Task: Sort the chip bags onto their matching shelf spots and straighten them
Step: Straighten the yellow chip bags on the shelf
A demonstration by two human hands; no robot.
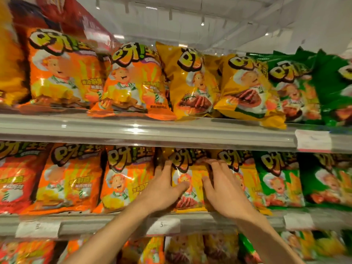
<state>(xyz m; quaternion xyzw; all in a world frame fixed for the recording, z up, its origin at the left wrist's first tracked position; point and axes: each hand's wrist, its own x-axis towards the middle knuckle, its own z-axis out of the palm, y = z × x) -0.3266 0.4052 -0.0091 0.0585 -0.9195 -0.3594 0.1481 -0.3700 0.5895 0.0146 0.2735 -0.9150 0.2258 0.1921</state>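
I had both hands on one yellow bag (187, 184) in the middle shelf (122, 219), standing in the yellow column between the orange bags (125, 178) to its left and the green bags (280, 180) to its right. That was its matching spot, so I judged the sorting of this one done and the squaring-up in hand. My left hand (162, 187) lay flat along the bag's left edge, fingers straight and a little spread, thumb across the front. My right hand (222, 185) mirrored it on the right edge, fingers straight and reaching to the top of the bag. Neither hand gripped; I pressed from both sides so the bag would stand upright and face forward without crumpling. On the shelf above, a second yellow bag (249, 88) leaned and hung over the rail (144, 130), which I judged still needed straightening.
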